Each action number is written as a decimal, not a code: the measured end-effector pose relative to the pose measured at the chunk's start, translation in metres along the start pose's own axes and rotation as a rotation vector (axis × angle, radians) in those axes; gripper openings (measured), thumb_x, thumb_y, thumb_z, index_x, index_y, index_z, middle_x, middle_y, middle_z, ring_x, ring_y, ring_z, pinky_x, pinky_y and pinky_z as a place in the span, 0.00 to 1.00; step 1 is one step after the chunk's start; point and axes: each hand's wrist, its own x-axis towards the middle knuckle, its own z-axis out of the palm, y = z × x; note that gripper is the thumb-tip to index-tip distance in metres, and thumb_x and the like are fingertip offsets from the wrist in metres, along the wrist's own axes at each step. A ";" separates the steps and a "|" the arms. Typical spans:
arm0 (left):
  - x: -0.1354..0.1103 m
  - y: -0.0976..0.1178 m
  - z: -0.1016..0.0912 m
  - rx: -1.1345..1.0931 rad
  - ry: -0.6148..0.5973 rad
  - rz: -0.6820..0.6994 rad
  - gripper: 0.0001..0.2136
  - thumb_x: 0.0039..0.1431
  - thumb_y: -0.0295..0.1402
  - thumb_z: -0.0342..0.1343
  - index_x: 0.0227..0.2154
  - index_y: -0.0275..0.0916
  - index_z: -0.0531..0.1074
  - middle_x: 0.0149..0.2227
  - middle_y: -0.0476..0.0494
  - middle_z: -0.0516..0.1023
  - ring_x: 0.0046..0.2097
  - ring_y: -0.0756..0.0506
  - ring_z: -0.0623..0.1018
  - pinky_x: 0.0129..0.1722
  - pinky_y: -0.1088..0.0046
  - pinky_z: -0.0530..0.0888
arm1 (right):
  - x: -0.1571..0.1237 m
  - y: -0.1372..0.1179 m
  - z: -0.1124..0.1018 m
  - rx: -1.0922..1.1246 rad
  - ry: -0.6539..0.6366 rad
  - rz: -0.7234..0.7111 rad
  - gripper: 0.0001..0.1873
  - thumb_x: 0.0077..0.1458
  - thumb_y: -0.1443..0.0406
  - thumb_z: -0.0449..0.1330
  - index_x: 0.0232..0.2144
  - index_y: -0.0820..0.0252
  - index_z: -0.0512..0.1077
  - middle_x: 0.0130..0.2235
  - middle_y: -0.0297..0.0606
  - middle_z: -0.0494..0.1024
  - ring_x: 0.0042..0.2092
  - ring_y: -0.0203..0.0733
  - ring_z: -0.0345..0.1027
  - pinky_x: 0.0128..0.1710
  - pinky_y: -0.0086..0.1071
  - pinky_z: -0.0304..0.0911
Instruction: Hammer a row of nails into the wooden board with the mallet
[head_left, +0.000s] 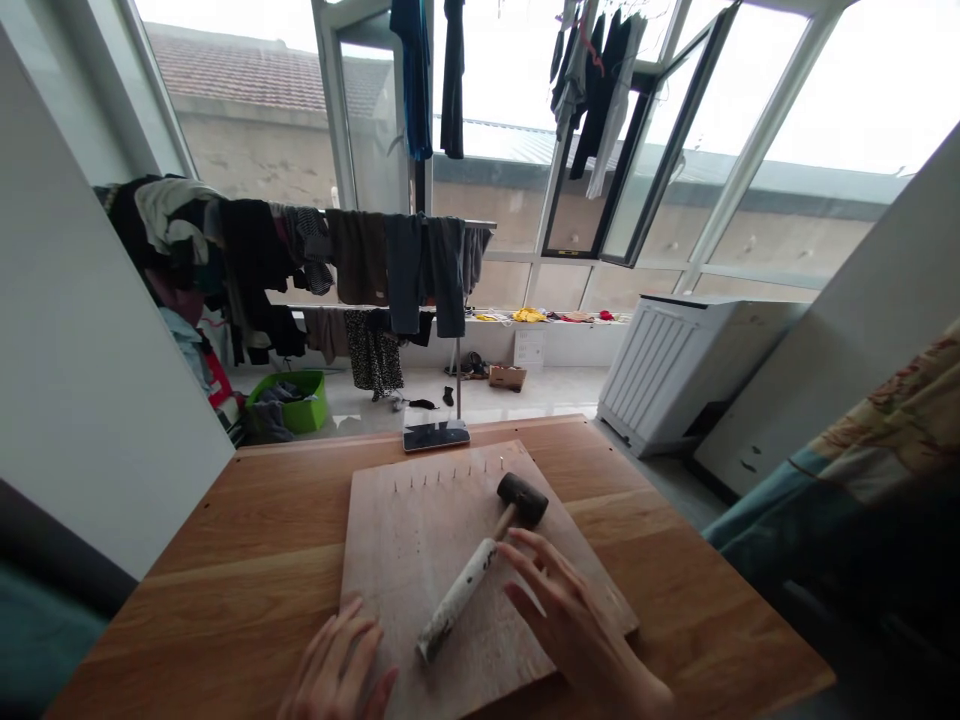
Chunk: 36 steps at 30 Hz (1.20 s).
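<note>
A wooden board (420, 545) lies on the wooden table (247, 560). A row of several small nails (439, 477) stands along its far edge. A mallet (480, 560) with a black head and a pale worn handle lies diagonally on the board. My right hand (570, 615) is open, fingers spread, fingertips just right of the handle and nearly touching it. My left hand (337, 670) rests flat and open on the board's near left corner. Neither hand holds anything.
A phone (436, 435) lies at the table's far edge behind the board. Beyond stand a clothes rack with hanging garments (360, 270), a green basket (296, 400), a white cabinet (675, 370) and a patterned cloth (885, 440) at right.
</note>
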 end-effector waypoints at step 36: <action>0.236 -0.060 0.015 -0.429 -0.420 -0.322 0.06 0.65 0.36 0.55 0.38 0.39 0.73 0.40 0.43 0.78 0.43 0.43 0.78 0.43 0.69 0.69 | 0.190 0.052 -0.001 0.061 -0.261 0.175 0.16 0.65 0.61 0.56 0.53 0.57 0.74 0.52 0.46 0.75 0.55 0.51 0.69 0.55 0.40 0.61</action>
